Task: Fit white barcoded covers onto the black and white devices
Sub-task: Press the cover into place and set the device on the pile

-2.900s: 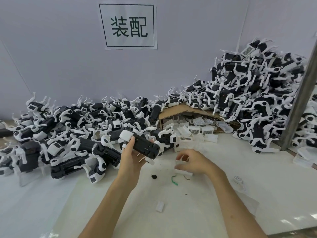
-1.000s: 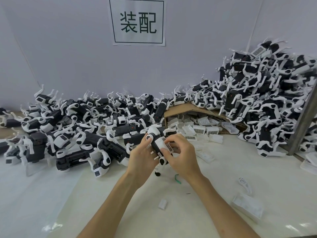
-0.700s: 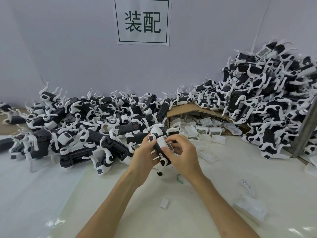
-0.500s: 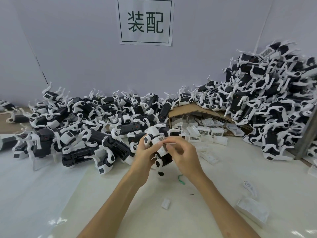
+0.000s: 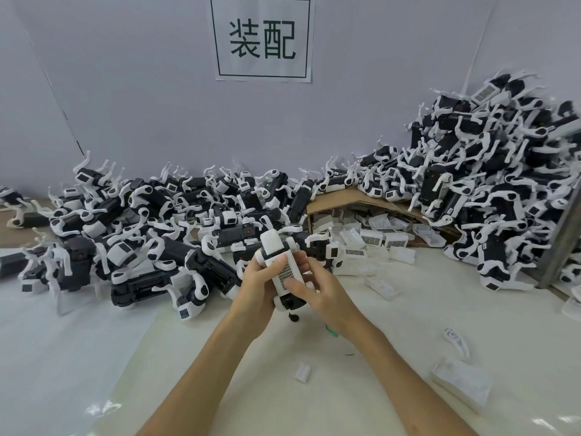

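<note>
Where the pale table (image 5: pixel 220 388) lies nearest, a small white piece (image 5: pixel 303 371) sits alone between the two forearms. To its right is a translucent plastic tray (image 5: pixel 460 380), and just beyond that a loose white curved part (image 5: pixel 454 338).

Mid-table, both hands meet on one black and white device (image 5: pixel 275 247), held off the surface. The left hand (image 5: pixel 256 287) grips it from the left, fingers curled round the body. The right hand (image 5: pixel 317 294) pinches the barcoded cover (image 5: pixel 284 273) against the device's upper face, thumb flat on the barcode, fingers wrapped behind.

A small black knob (image 5: pixel 294 317) lies on the table just under the hands. A green scrap (image 5: pixel 331 330) is partly hidden by the right wrist.

Beyond, left: low heap of devices (image 5: pixel 141 234), its nearest pieces just beside the left hand.
Beyond, centre-right: cardboard box (image 5: pixel 355 199), loose covers (image 5: pixel 377 239) spilling out toward the hands.
Far right: taller heap (image 5: pixel 487 184), a grey metal post (image 5: pixel 562 243) leaning before it.
Back wall: paper sign (image 5: pixel 262 37) with two characters.
</note>
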The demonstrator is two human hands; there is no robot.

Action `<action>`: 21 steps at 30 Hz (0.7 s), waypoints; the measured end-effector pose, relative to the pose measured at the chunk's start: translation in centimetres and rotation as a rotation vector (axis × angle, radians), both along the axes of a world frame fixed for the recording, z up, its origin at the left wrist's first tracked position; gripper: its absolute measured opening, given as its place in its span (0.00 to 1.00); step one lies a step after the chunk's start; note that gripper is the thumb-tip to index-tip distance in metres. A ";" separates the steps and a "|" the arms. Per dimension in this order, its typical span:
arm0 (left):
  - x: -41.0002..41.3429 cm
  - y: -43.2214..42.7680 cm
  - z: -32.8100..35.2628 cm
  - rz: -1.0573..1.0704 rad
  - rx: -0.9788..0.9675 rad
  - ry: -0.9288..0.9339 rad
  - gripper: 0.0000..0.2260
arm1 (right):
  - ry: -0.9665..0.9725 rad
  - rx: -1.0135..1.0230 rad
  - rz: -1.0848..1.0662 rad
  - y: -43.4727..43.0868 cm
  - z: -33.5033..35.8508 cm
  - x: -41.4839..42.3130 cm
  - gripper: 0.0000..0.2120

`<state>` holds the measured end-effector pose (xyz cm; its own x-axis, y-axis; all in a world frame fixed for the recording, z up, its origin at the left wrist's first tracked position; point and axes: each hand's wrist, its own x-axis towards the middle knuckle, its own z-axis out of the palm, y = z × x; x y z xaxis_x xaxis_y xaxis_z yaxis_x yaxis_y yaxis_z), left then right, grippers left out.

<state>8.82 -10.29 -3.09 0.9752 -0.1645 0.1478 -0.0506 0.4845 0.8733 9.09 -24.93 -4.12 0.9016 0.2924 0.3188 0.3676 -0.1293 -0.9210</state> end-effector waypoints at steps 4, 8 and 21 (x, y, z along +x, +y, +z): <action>0.0 -0.2 -0.2 -0.013 0.046 -0.017 0.23 | 0.023 0.063 -0.009 -0.2 0.1 -0.1 0.19; 0.1 -0.4 -0.2 -0.012 0.099 -0.059 0.22 | 0.006 0.052 -0.062 -0.1 0.3 -0.4 0.16; 0.3 -0.7 -0.5 0.048 0.099 -0.049 0.24 | -0.056 0.036 -0.097 0.0 -0.3 0.1 0.19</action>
